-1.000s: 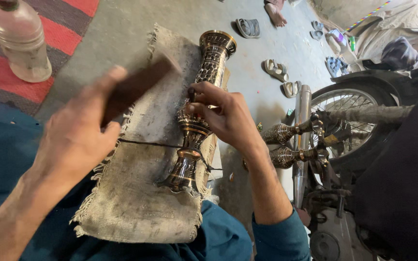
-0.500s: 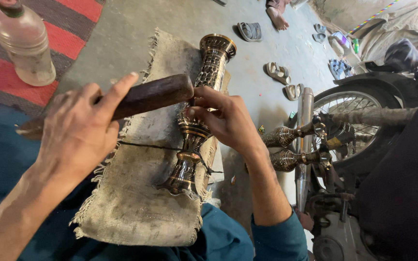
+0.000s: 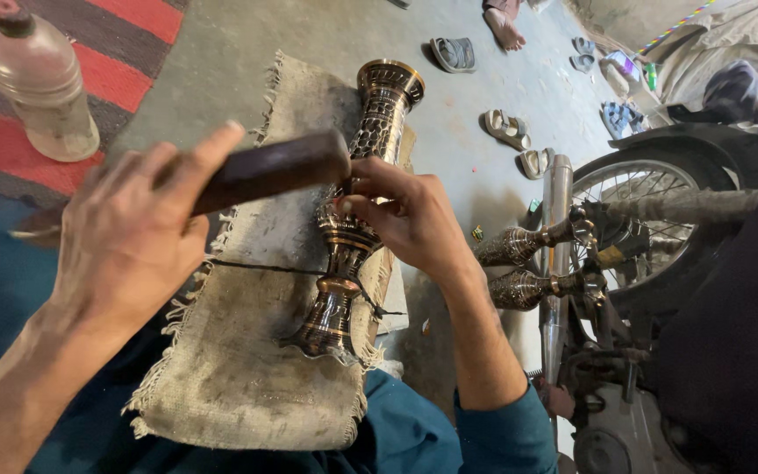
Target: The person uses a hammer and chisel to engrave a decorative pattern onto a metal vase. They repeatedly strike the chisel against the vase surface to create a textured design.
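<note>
A tall engraved brass vase (image 3: 383, 96) lies on a frayed burlap cloth (image 3: 247, 351) spread over my lap. My left hand (image 3: 129, 237) grips a dark wooden mallet (image 3: 274, 171), thumb stretched along it. The mallet's end is just above the vase's middle. My right hand (image 3: 410, 219) rests on the vase's waist. Its fingertips are pinched on what looks like a thin metal punch (image 3: 345, 189) set against the brass, right under the mallet's end. A dark string crosses the cloth below the hands.
A plastic bottle (image 3: 37, 79) stands on a red striped mat (image 3: 133, 70) at upper left. Two more brass pieces (image 3: 519, 263) lie by a motorcycle's exhaust pipe (image 3: 557, 202) and wheel (image 3: 651, 202) on the right. Sandals (image 3: 506, 127) lie on the concrete floor beyond.
My left hand has swung the mallet rightward, bringing its end over my right hand's fingertips. The right hand and vase have stayed in place.
</note>
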